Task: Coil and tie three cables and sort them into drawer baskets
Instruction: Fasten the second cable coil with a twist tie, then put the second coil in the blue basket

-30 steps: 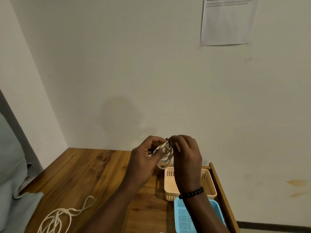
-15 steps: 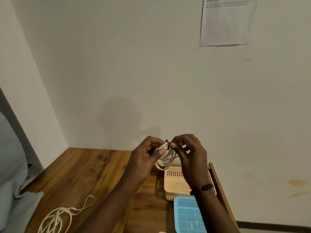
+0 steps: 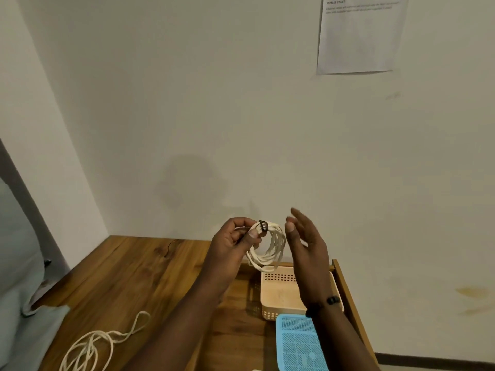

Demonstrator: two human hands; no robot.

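Note:
My left hand [image 3: 232, 242] pinches a coiled white cable [image 3: 270, 249] at its top, where a dark tie [image 3: 263, 226] wraps the loops. The coil hangs in the air above the near edge of a beige basket [image 3: 281, 295]. My right hand [image 3: 305, 241] is just right of the coil, fingers spread, holding nothing and not touching the cable. A blue basket [image 3: 297, 344] sits in front of the beige one. A loose white cable [image 3: 99, 344] lies uncoiled on the wooden table at the lower left.
The wooden table [image 3: 139, 274] meets a white wall at the back and left. The baskets sit inside a wooden frame [image 3: 345, 290] at the table's right edge. Grey fabric [image 3: 18, 303] lies at the far left. A paper sheet [image 3: 359, 33] hangs on the wall.
My right hand has let go of the tie and coil and drawn away to the right with fingers spread. The coil now hangs from my left hand alone.

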